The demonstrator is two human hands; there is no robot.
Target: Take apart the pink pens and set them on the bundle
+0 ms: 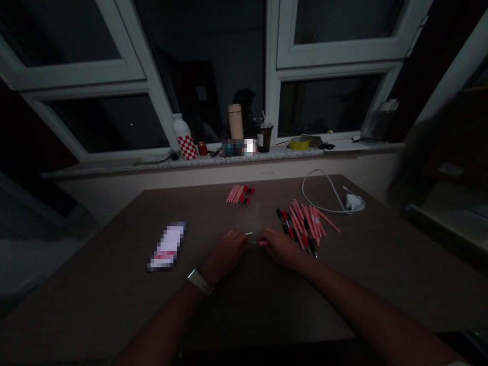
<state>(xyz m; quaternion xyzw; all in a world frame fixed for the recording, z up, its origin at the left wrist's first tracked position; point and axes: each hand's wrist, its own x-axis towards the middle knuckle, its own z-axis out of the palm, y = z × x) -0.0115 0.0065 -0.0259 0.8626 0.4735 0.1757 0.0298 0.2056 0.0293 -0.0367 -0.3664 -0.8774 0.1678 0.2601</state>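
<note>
A thin-tipped pink piece (263,243) pokes from the right hand (280,248), a slim white piece (249,233) from the left hand (227,253). Pink, red and black pens (313,221) lie heaped nearby.

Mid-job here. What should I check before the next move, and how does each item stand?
1. Left hand and right hand both in view: ok.
2. Phone apart from the left hand: ok.
3. White charger apart from the right hand: ok.
4. Near pen pile lined up: not ok, pens lie at mixed angles.
5. Thin white piece firmly held: cannot tell, grip unclear.
</note>
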